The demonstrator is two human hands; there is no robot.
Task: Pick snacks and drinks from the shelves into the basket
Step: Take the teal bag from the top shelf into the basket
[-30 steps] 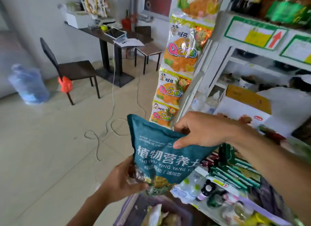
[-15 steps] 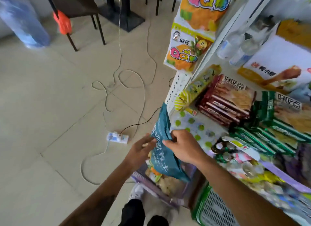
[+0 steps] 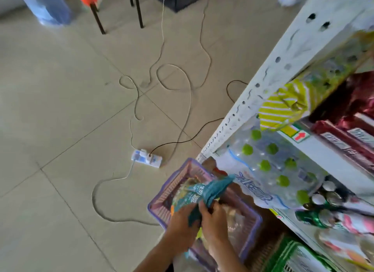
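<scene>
A teal bag [image 3: 204,192] with white print is held low over the purple basket [image 3: 254,227], which sits on the floor beside the shelf unit. My left hand [image 3: 182,225] grips the bag's lower edge and my right hand [image 3: 214,223] grips it beside the left hand. The bag is creased and lies partly inside the basket, over other packets there. White shelves [image 3: 283,69] on the right carry red snack packs [image 3: 348,134], a yellow striped packet [image 3: 281,107] and a shrink-wrapped pack of green-capped bottles [image 3: 269,166].
A white power strip [image 3: 146,159] lies on the tiled floor just left of the basket, with white and black cables looping around it. A green basket [image 3: 291,255] sits at bottom right. Chair legs [image 3: 97,18] and a blue water jug [image 3: 48,6] are at the far top left.
The view has tilted down toward the floor. Both hands have lowered the teal bag from chest height by the shelf into the purple basket.
</scene>
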